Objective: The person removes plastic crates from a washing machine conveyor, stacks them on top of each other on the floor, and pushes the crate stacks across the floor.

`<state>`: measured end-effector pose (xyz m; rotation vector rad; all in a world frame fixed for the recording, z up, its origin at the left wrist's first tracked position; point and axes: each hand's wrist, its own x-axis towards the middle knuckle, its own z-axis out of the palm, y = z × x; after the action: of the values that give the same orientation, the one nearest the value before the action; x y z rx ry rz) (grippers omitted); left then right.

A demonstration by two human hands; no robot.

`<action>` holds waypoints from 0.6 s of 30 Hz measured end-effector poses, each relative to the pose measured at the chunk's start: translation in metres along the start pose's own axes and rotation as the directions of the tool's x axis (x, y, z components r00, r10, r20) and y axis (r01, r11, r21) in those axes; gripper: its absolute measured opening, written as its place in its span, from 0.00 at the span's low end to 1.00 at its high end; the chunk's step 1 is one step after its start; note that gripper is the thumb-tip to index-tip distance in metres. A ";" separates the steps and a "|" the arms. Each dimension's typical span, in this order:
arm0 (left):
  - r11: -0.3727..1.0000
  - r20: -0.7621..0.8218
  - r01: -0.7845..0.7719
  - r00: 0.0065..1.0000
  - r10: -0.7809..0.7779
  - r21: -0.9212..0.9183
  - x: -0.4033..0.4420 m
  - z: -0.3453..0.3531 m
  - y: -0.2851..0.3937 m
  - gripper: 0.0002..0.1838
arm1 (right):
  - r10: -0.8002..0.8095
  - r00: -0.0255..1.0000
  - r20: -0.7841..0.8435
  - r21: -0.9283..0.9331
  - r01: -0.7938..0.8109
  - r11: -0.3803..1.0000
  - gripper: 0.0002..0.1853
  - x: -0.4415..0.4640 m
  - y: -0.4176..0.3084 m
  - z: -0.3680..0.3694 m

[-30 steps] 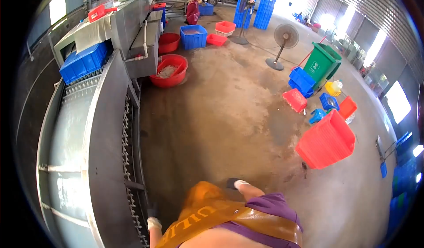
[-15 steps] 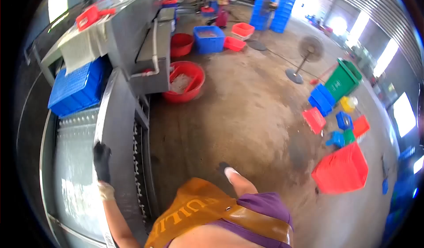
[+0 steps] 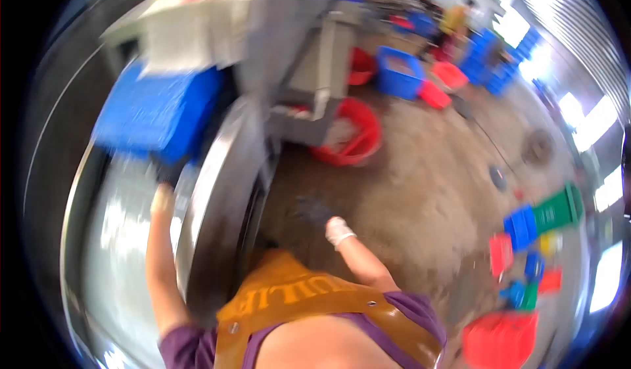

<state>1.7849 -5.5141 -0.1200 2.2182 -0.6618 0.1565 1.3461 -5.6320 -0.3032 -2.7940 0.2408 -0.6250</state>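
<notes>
My left hand, in a dark glove with a pale cuff, reaches over the metal trough to the lower front edge of a blue plastic crate. Blur and shadow hide its fingers, and I cannot make out whether they grip the crate. To the right of the trough's side wall, my right hand hangs above the floor in a dark glove with a white cuff. Its fingers look spread, though smeared by motion, with nothing visible in them.
Red tubs and a blue bin stand on the wet floor ahead. At right are a green wheeled bin, small red and blue containers, and a large red tub. A person stands far back.
The view has swung left and come nearer the blue crate. My left hand has moved from the trough's side wall to the crate's front edge. My right hand has come further into view, reaching forward.
</notes>
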 end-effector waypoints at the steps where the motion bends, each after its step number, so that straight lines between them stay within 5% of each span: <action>1: 1.000 -0.001 0.002 1.000 -0.002 -0.011 0.009 0.015 -0.001 0.62 | 0.155 0.976 0.155 0.432 -0.208 0.878 0.16 0.020 0.005 -0.003; 2: 0.999 -0.023 -0.015 1.000 0.014 -0.038 0.016 0.023 0.000 0.59 | 0.311 0.899 0.309 0.872 -0.398 0.284 0.18 0.040 0.009 -0.006; 3: 0.997 -0.058 -0.035 0.998 0.031 -0.064 0.026 0.027 -0.002 0.56 | 0.443 0.781 0.441 0.898 -0.388 -0.210 0.19 0.060 0.012 -0.011; 5: 0.992 -0.161 -0.056 0.986 0.038 -0.111 0.041 0.019 -0.010 0.50 | 0.542 0.689 0.482 0.822 -0.569 -0.008 0.21 0.124 0.000 -0.062; 7: 0.979 -0.271 -0.109 0.961 0.060 -0.171 0.047 0.010 -0.022 0.43 | 0.497 0.776 0.388 0.859 -0.500 0.111 0.21 0.154 -0.003 -0.061; 8: 0.954 -0.295 -0.154 0.953 0.075 -0.257 0.046 -0.001 -0.016 0.40 | 0.501 0.771 0.393 0.860 -0.502 0.098 0.21 0.168 -0.010 -0.067; 9: 0.794 -0.289 -0.231 0.955 0.073 -0.562 0.035 -0.013 0.007 0.24 | 0.458 0.777 0.432 0.868 -0.496 0.022 0.21 0.181 -0.014 -0.073; 13: 0.893 -0.404 -0.176 0.915 -0.007 -0.414 0.029 -0.088 0.022 0.16 | 0.191 0.822 0.537 0.838 -0.545 -0.012 0.24 0.221 -0.029 -0.092; 14: 0.836 -0.390 -0.275 0.917 0.080 -0.475 0.035 -0.107 0.007 0.17 | 0.125 0.821 0.558 0.826 -0.563 0.010 0.25 0.230 -0.039 -0.109; 17: 0.841 -0.343 -0.167 0.939 -0.024 -0.514 -0.009 -0.162 0.074 0.25 | -0.211 0.774 0.596 0.790 -0.613 -0.016 0.23 0.262 -0.043 -0.085; 18: 0.783 -0.334 -0.175 0.941 -0.045 -0.597 -0.028 -0.175 0.068 0.26 | -0.419 0.863 0.283 0.828 -0.440 -0.348 0.22 0.274 -0.043 -0.061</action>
<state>1.7440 -5.4112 0.0340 1.4792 -0.5060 0.2955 1.5688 -5.6646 -0.1297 -0.9051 -0.3325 0.1578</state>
